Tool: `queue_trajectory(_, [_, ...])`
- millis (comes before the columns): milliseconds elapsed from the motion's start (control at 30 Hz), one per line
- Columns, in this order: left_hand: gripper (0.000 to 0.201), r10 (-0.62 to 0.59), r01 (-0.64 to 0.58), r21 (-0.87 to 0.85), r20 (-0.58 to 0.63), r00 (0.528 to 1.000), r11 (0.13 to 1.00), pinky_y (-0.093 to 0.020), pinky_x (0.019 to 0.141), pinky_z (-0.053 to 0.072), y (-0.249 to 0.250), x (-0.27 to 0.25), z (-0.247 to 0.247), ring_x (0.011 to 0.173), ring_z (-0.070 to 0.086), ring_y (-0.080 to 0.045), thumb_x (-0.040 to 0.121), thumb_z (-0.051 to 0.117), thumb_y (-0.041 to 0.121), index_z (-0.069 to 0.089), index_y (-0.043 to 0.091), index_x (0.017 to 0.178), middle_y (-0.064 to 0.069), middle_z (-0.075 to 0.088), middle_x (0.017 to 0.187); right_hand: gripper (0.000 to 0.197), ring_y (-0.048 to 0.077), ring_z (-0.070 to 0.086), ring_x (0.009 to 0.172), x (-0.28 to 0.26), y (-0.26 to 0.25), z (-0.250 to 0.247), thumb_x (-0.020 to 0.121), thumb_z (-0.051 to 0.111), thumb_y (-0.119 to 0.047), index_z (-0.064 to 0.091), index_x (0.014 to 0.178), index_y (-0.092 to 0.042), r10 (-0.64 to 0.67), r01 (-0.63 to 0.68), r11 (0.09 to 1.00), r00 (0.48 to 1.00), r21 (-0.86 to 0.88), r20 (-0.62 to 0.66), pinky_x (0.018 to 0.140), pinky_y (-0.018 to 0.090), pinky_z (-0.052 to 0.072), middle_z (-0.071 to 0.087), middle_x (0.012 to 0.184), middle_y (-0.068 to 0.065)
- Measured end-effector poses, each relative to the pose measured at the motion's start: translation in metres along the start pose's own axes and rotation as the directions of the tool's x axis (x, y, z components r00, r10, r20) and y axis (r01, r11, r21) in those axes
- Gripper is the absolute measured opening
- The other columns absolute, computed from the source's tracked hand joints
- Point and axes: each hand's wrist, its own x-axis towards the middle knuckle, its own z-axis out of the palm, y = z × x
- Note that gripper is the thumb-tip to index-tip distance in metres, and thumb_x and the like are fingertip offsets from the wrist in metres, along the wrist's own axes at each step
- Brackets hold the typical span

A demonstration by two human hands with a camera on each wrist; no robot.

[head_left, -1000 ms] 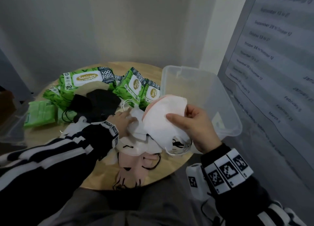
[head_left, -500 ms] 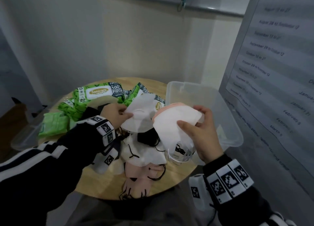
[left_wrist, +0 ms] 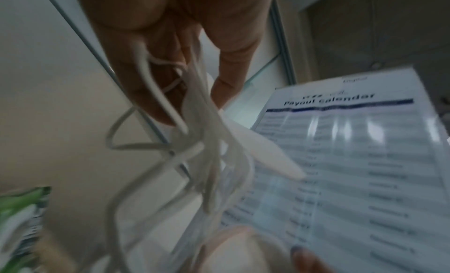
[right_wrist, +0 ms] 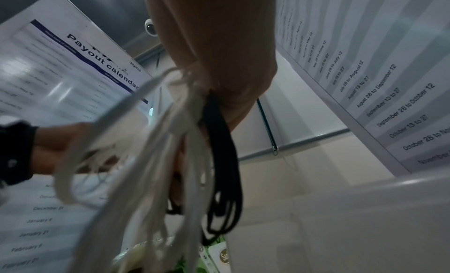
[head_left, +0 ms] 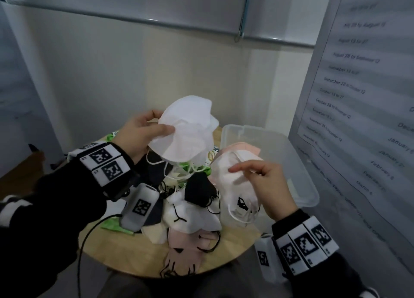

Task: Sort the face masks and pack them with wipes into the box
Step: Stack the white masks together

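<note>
Masked hands (head_left: 201, 150) beside box rim (head_left: 226, 141)

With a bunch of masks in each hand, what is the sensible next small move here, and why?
Probably bring the left hand across and lay its white masks onto the stack gripped by the right hand. Both bunches look white, the stack is held beside the clear box, and mixed masks still lie on the table.

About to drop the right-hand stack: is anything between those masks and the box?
Nothing visible. The right hand holds its masks at the open box's near rim, and no lid covers it.
</note>
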Motion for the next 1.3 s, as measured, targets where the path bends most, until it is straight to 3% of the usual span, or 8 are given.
queue_trajectory(200, [0.061,-0.001,0.044,-0.208,0.205,0.979,0.977,-0.035,0.058,0.057,0.011,-0.009,0.016,0.066,0.067,-0.024,0.041,0.09,0.013,0.059,0.022,0.093,-0.008,0.071,0.081,0.061,0.002,0.066,0.079,0.0,-0.004,0.004,0.089,0.045,0.012,0.075,0.06,-0.032,0.003,-0.002,1.0,0.999,0.031,-0.035,0.076,0.014,0.048,0.074,0.074,-0.013])
queue_trajectory(333, [0.063,0.0,0.053,-0.21,0.247,0.969,0.976,-0.03,0.05,0.056,0.003,-0.016,0.029,0.054,0.066,-0.02,0.05,0.08,-0.001,0.05,0.023,0.1,-0.009,0.07,0.069,0.05,0.006,0.064,0.105,0.0,-0.009,0.009,0.09,0.045,0.015,0.07,0.103,-0.027,0.006,0.006,0.985,0.998,0.173,-0.07,0.093,0.025,0.05,0.07,0.111,0.0])
queue_trajectory(600, [0.025,0.129,-0.215,0.413,0.227,0.965,0.885,-0.008,0.058,0.04,-0.009,-0.023,0.051,0.057,0.053,0.008,0.084,0.062,-0.002,0.065,0.02,0.072,0.011,0.06,0.072,0.056,0.007,0.065,0.066,0.002,-0.018,0.009,0.088,0.04,0.018,0.046,0.123,-0.025,0.057,-0.064,0.901,0.998,0.429,0.03,0.052,0.021,0.052,0.068,0.092,-0.001])
queue_trajectory(733, [0.01,0.184,-0.36,0.613,0.332,0.925,0.703,-0.014,0.084,0.036,-0.004,-0.028,0.057,0.087,0.053,0.01,0.081,0.07,0.028,0.065,0.035,0.086,0.019,0.054,0.094,0.051,0.012,0.065,0.074,0.006,-0.02,0.006,0.089,0.036,0.013,0.046,0.129,-0.017,0.201,-0.19,0.825,0.979,0.532,0.039,0.059,0.024,0.054,0.067,0.096,0.002])
queue_trajectory(867, [0.066,0.041,-0.371,0.705,0.438,0.898,0.604,-0.019,0.1,0.032,-0.002,-0.034,0.058,0.113,0.045,-0.001,0.045,0.068,0.075,0.054,0.049,0.105,0.015,0.044,0.12,0.048,0.026,0.064,0.096,0.009,-0.014,0.003,0.092,0.045,-0.003,0.037,0.139,-0.014,0.327,-0.236,0.754,0.944,0.613,-0.038,0.079,0.041,0.055,0.058,0.129,0.018])
queue_trajectory(1033, [0.061,0.139,-0.438,0.724,0.435,0.89,0.533,-0.015,0.095,0.03,-0.008,-0.034,0.063,0.11,0.044,-0.005,0.06,0.083,0.044,0.057,0.033,0.114,0.011,0.042,0.119,0.046,0.035,0.061,0.11,0.007,-0.022,0.003,0.099,0.034,-0.033,0.056,0.124,-0.001,0.334,-0.275,0.643,0.941,0.715,0.061,0.091,0.046,0.051,0.063,0.12,0.021])
queue_trajectory(1133, [0.041,0.189,-0.476,0.678,0.455,0.87,0.561,-0.013,0.09,0.035,-0.01,-0.03,0.061,0.106,0.051,-0.007,0.065,0.078,0.043,0.066,0.031,0.102,0.012,0.05,0.112,0.059,0.034,0.061,0.112,0.005,-0.025,0.001,0.096,0.031,-0.05,0.056,0.124,-0.004,0.299,-0.306,0.6,0.943,0.739,0.147,0.096,0.047,0.048,0.065,0.119,0.02])
queue_trajectory(1300, [0.026,0.162,-0.37,0.5,0.41,0.897,0.783,-0.014,0.082,0.046,-0.008,-0.026,0.056,0.087,0.062,0.001,0.071,0.067,0.035,0.074,0.018,0.09,0.02,0.066,0.095,0.036,0.041,0.057,0.113,0.008,-0.01,0.002,0.09,0.051,-0.006,0.056,0.123,0.006,0.324,-0.258,0.747,0.946,0.613,0.003,0.098,0.051,0.043,0.061,0.121,0.027])
